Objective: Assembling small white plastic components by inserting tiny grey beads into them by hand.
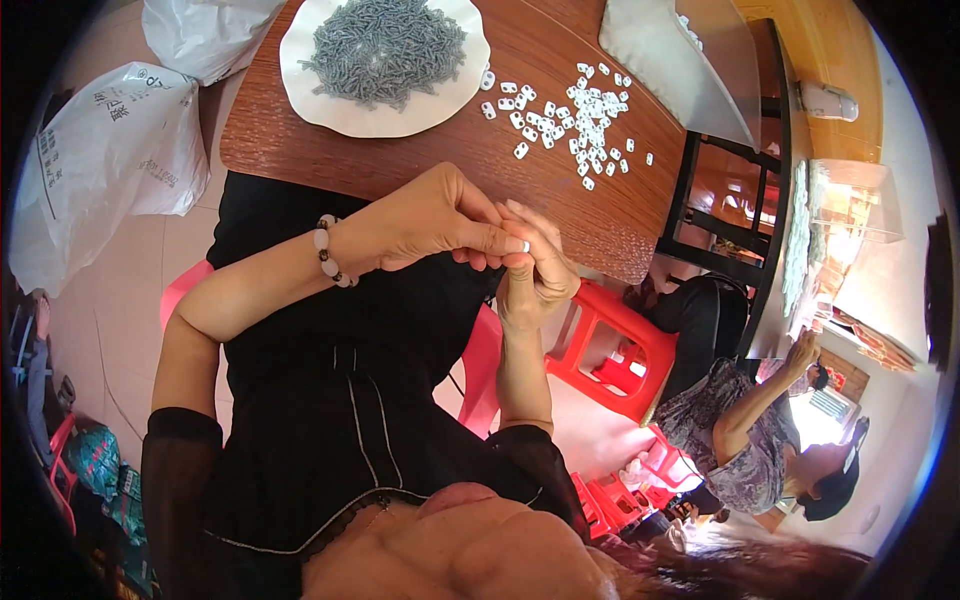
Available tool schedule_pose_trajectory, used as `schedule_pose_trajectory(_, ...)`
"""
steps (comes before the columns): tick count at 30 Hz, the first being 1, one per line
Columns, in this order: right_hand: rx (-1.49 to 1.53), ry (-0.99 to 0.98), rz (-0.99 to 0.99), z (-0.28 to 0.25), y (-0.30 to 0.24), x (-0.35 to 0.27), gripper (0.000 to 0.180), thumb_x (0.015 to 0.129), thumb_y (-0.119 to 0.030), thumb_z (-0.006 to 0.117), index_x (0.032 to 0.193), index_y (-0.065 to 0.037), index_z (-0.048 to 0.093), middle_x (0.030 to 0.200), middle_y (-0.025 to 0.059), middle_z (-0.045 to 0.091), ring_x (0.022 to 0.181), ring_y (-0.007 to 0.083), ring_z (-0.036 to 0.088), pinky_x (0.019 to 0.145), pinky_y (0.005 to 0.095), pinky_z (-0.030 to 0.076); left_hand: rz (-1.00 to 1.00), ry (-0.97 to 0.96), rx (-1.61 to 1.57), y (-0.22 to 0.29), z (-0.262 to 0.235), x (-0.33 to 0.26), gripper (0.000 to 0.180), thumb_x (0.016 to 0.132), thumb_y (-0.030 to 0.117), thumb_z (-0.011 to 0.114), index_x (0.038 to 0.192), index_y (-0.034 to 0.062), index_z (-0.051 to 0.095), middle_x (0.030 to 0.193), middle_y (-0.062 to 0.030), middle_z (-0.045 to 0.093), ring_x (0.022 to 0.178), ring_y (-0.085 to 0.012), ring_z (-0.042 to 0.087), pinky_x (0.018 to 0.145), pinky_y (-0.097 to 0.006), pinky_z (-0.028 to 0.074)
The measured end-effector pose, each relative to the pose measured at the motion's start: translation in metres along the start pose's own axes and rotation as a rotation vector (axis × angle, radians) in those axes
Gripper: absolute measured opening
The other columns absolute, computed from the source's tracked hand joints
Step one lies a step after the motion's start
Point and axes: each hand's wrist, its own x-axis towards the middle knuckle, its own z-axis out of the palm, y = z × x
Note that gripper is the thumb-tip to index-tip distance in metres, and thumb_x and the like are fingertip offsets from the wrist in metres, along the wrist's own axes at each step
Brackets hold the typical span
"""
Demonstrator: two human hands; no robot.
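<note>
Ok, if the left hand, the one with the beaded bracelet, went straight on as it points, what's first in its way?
The bare right hand, it seems: it lies directly ahead of the left hand, apparently touching it, though their overlap hides the exact depth.

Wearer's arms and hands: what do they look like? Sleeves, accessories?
Left hand and right hand are ungloved. Black sleeves are short and sheer, with darker cuffs. A bracelet of pale and dark beads is on the left; none visible on the right. No cables visible.
</note>
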Motion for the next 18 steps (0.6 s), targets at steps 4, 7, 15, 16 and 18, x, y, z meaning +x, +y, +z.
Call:
schedule_pose_trajectory(4, 0.083, 0.009, 0.075, 0.0, 0.006, 0.001, 0.039, 0.088, -0.033, 0.064, 0.098, 0.004, 0.069, 0.102, 0.0193, 0.067, 0.098, 0.0268, 0.063, 0.086, 0.0352, 0.049, 0.049, 0.03, 0.005, -0.005, 0.003, 0.002, 0.02, 0.082, 0.019, 0.073, 0.082, -0.0007, 0.072, 0.068, -0.0052, 0.065, 0.059, -0.007, 0.056, 0.053, -0.02, 0.044)
schedule_pose_trajectory(7, 0.171, 0.005, 0.105, 0.0, 0.012, 0.004, 0.043, 0.091, -0.035, 0.06, 0.104, 0.005, 0.066, 0.109, 0.0203, 0.064, 0.101, 0.0269, 0.062, 0.089, 0.036, 0.047, 0.092, 0.031, -0.023, -0.006, 0.001, 0.005, 0.024, 0.086, 0.022, 0.069, 0.083, -0.0011, 0.072, 0.069, -0.0045, 0.065, 0.063, -0.0067, 0.057, 0.056, -0.02, 0.045)
schedule_pose_trajectory(15, 0.225, -0.1, 0.112, -0.004, 0.018, 0.007, 0.052, 0.095, -0.04, 0.053, 0.12, 0.006, 0.058, 0.118, 0.0209, 0.06, 0.111, 0.0259, 0.055, 0.095, 0.0356, 0.042, 0.163, 0.1, 0.066, -0.013, -0.001, 0.009, 0.019, 0.089, 0.017, 0.064, 0.086, -0.0007, 0.07, 0.074, -0.0043, 0.066, 0.065, -0.007, 0.058, 0.059, -0.02, 0.045)
schedule_pose_trajectory(16, 0.223, -0.099, 0.109, -0.004, 0.019, 0.007, 0.052, 0.095, -0.04, 0.053, 0.12, 0.006, 0.058, 0.118, 0.0209, 0.06, 0.111, 0.0259, 0.055, 0.095, 0.0356, 0.042, 0.164, 0.097, 0.068, -0.013, 0.0, 0.009, 0.019, 0.089, 0.017, 0.064, 0.086, -0.0007, 0.07, 0.074, -0.0043, 0.066, 0.065, -0.007, 0.058, 0.059, -0.02, 0.045)
schedule_pose_trajectory(18, 0.236, -0.124, 0.111, -0.006, 0.021, 0.008, 0.056, 0.096, -0.043, 0.049, 0.12, 0.007, 0.057, 0.119, 0.0212, 0.059, 0.111, 0.0263, 0.055, 0.095, 0.0363, 0.042, 0.169, 0.116, 0.067, -0.014, 0.0, 0.01, 0.019, 0.089, 0.018, 0.064, 0.085, -0.0003, 0.07, 0.074, -0.0049, 0.067, 0.064, -0.0067, 0.058, 0.058, -0.02, 0.045)
